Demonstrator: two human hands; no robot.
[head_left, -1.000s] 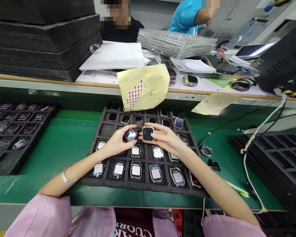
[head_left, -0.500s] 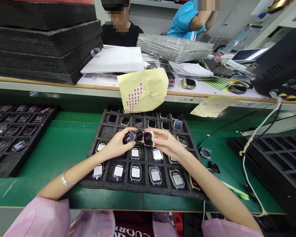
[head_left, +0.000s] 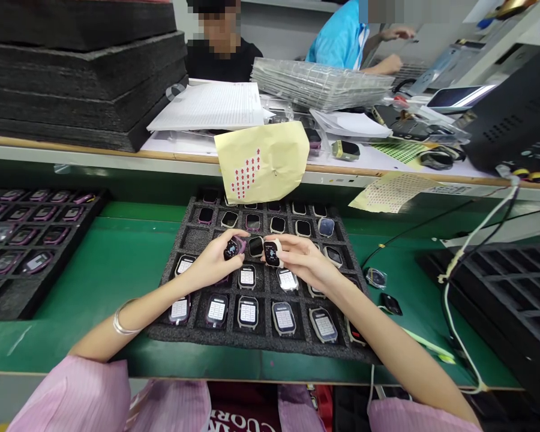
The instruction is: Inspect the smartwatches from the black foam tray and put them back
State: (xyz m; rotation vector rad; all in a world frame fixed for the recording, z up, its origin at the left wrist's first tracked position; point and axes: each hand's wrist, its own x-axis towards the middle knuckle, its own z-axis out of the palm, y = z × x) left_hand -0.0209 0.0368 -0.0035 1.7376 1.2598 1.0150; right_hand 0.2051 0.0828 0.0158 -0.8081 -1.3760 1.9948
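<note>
Left hand (head_left: pixel 211 261): fingers curled narrow, pinching a pink-rimmed watch body (head_left: pixel 232 248) | right hand (head_left: pixel 302 259): fingers pinching a white-rimmed watch body (head_left: pixel 272 252) | both units held just above mid foam tray (head_left: pixel 186 235), near each other | count: 2 in hand; front tray row shows 5 lit screens; 1 loose black unit (head_left: pixel 390 303) on green mat (head_left: pixel 108 264).

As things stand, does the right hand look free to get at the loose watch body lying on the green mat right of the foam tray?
Probably not at once: the right hand is holding a pale-cased watch body over the foam tray. The loose watch body lies uncovered on the green mat, so the path itself looks clear.
</note>
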